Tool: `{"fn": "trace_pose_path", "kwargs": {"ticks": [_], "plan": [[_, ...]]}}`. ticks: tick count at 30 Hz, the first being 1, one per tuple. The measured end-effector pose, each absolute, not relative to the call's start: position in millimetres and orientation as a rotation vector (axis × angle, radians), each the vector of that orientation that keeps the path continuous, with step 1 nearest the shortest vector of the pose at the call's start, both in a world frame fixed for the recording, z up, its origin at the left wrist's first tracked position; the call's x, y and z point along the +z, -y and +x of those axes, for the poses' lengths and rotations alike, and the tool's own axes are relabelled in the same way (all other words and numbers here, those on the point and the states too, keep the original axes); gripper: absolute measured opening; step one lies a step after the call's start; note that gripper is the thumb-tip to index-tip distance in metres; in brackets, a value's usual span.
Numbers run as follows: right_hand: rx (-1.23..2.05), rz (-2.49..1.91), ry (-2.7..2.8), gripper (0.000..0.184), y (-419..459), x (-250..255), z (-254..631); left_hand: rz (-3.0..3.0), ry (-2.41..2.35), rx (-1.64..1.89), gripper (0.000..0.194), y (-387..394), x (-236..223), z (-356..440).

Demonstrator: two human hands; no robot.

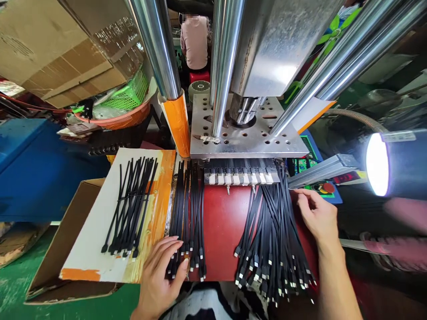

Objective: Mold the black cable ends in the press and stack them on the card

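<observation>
My left hand (162, 266) is at the near ends of a small bunch of flat black USB cables (187, 200), fingers bent and thumb apart, gripping nothing that I can see. My right hand (316, 215) is curled at the right edge of the red work surface (220, 222), beside a larger fan of black cables (267, 231). Thumb and forefinger come close together there; whatever lies between them is hidden. Under the press plate (250, 146), a metal fixture (240, 178) carries a row of white-tipped connectors. The large cables trail toward me from its right side.
Another bunch of cables (133, 209) lies on a taped white board (96, 222) over a cardboard box (66, 231). Steel columns (160, 49) rise around the press. A bright lamp (378, 164) and a control panel with a red button (327, 188) stand right. A person (196, 42) sits beyond.
</observation>
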State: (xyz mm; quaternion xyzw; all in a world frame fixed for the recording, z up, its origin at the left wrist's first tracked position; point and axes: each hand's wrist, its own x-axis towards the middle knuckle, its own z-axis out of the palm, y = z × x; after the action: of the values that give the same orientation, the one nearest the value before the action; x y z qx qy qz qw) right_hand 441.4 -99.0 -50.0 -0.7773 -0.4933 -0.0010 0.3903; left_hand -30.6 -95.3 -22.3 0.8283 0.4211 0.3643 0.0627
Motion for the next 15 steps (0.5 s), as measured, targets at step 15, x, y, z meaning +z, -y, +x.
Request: {"fn": "trace_pose_path", "kwargs": {"ticks": [15], "plan": [[0.016, -1.941, 1.27, 0.035, 95.9, -50.3, 440.7, 2.493, -1.252, 1.142, 0.019, 94.0, -20.7, -28.5]]}}
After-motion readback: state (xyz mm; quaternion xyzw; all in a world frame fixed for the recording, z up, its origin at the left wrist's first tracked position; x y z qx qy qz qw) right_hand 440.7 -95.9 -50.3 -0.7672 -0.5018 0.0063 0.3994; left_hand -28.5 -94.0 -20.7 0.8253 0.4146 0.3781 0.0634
